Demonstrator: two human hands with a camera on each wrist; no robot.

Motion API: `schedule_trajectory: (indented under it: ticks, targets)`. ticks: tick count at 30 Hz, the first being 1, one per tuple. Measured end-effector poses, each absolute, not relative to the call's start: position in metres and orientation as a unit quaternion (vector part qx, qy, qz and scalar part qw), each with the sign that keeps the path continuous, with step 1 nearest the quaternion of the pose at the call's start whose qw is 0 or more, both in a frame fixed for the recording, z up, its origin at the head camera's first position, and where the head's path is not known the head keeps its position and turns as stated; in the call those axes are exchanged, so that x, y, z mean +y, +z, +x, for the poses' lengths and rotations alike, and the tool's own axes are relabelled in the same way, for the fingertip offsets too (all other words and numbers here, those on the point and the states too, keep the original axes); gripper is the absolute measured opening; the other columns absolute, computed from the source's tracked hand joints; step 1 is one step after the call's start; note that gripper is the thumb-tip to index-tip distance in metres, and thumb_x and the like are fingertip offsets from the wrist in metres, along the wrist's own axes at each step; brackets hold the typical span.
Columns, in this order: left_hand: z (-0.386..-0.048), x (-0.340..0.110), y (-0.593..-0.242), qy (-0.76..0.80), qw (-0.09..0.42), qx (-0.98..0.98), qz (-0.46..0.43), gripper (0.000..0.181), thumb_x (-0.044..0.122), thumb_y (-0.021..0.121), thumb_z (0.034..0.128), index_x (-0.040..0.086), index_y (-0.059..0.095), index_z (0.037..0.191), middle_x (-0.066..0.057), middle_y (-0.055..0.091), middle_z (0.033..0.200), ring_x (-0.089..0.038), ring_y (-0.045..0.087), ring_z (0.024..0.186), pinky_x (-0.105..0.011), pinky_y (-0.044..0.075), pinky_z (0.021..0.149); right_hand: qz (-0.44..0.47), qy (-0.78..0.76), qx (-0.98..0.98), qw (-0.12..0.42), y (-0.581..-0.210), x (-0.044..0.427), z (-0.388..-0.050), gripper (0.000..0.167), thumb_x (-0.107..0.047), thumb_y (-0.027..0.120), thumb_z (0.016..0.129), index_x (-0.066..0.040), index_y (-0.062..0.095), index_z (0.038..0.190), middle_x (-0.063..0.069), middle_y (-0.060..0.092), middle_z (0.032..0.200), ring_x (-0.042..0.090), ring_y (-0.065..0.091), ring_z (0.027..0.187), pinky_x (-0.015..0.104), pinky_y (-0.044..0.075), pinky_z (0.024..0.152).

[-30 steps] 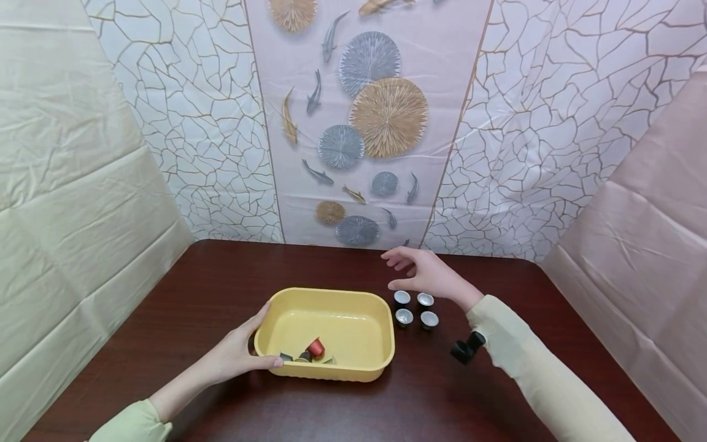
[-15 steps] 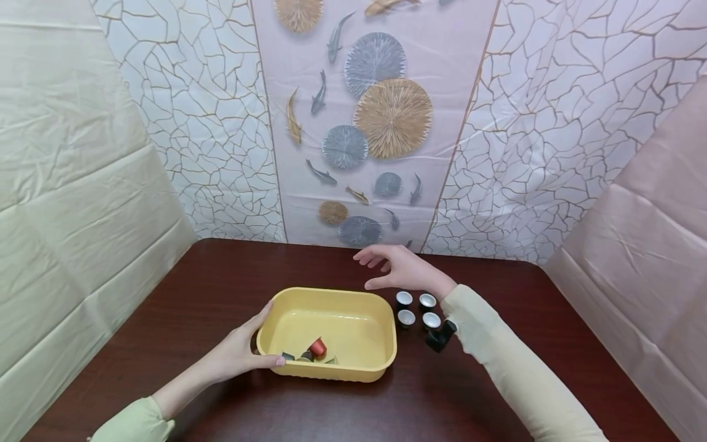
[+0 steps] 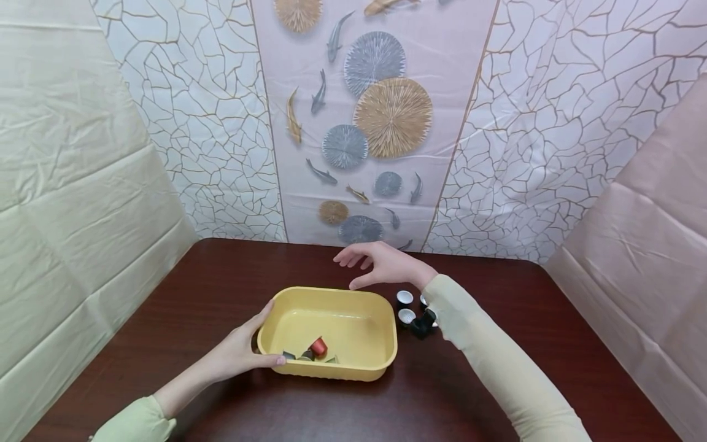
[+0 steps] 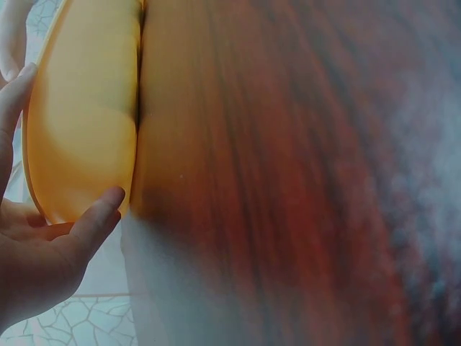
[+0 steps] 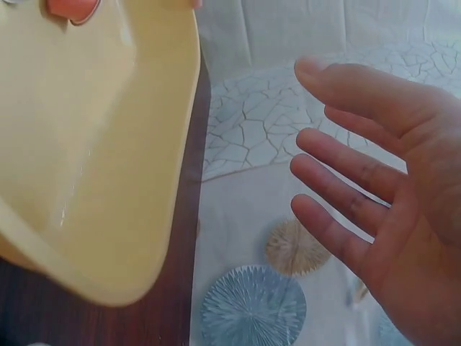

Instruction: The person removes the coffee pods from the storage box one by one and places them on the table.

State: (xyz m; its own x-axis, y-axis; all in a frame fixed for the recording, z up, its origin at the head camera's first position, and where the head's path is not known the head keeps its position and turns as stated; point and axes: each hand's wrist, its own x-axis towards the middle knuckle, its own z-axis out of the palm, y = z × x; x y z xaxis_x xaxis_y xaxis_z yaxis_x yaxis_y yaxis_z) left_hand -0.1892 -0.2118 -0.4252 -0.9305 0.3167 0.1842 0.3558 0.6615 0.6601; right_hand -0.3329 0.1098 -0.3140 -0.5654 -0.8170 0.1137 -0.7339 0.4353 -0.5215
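Note:
A yellow plastic basin [image 3: 342, 372] sits on the dark table; my left hand [image 3: 237, 351] holds its left end, thumb over the near rim and fingers along the far left side. Inside, near the front wall, lie a red coffee capsule [image 3: 318, 347], a dark capsule [image 3: 307, 355] and other partly hidden ones. My right hand [image 3: 385, 264] hovers beyond the basin's far right corner, fingers spread and loosely bent. In the right wrist view nothing is in the right hand [image 5: 389, 173]. Several black capsules with pale lids [image 3: 405, 298] stand right of the basin, partly covered by the right wrist.
A small black device [image 3: 423, 325] hangs below the right sleeve, over the capsules. The reddish-brown table [image 3: 486, 393] reaches back to a patterned cloth wall [image 3: 359, 184]. Plain fabric sheets [image 3: 83, 245] drape both sides.
My right hand has moved left from above the standing capsules to behind the basin's far right corner. The left hand keeps its place on the basin.

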Motion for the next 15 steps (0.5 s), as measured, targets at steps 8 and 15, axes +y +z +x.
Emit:
schedule_trajectory:
  ticks: [8, 15]
  targets:
    - [-0.191, -0.212, -0.426, -0.370, 0.026, -0.910, -0.186, 0.114, 0.045, 0.085, 0.0728, 0.005, 0.021, 0.158, -0.022, 0.037, 0.157, -0.039, 0.042, 0.141, -0.053, 0.041, 0.108, -0.472, -0.262, 0.835, 0.105, -0.322, 0.092, -0.332, 0.051, -0.024, 0.080, 0.084, -0.026, 0.060, 0.131, -0.005, 0.066, 0.124, 0.013, 0.062, 0.114, 0.043, 0.051, 0.097]
    - [-0.191, -0.212, -0.426, -0.375, 0.023, -0.908, -0.188, 0.114, 0.045, 0.085, 0.0730, 0.005, 0.021, 0.158, -0.023, 0.037, 0.156, -0.038, 0.043, 0.140, -0.052, 0.041, 0.107, -0.496, -0.222, 0.828, 0.136, -0.327, 0.074, -0.327, 0.051, -0.019, 0.080, 0.083, -0.016, 0.061, 0.131, 0.003, 0.066, 0.129, 0.019, 0.062, 0.116, 0.044, 0.052, 0.096]
